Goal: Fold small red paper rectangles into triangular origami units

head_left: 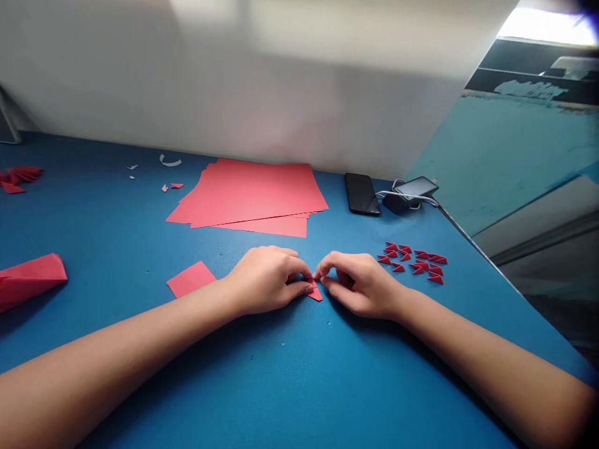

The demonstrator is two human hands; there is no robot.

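Between my two hands, a small folded piece of red paper (315, 293) lies on the blue table, mostly covered by fingers. My left hand (264, 280) pinches it from the left, with the thumb on its face and the index finger at its upper edge. My right hand (358, 282) has its index finger and thumb drawn close together at the upper corner of the same paper. How much paper is between the right fingertips is hidden. A flat red paper square (191, 279) lies partly behind my left forearm.
Red paper sheets (257, 193) are stacked at the back. Many small folded red triangles (421, 265) lie right, below a black phone (362, 194) and a cabled device (414, 188). At left are a larger folded red paper (35, 280), red pieces (21, 178) and paper scraps (171, 162).
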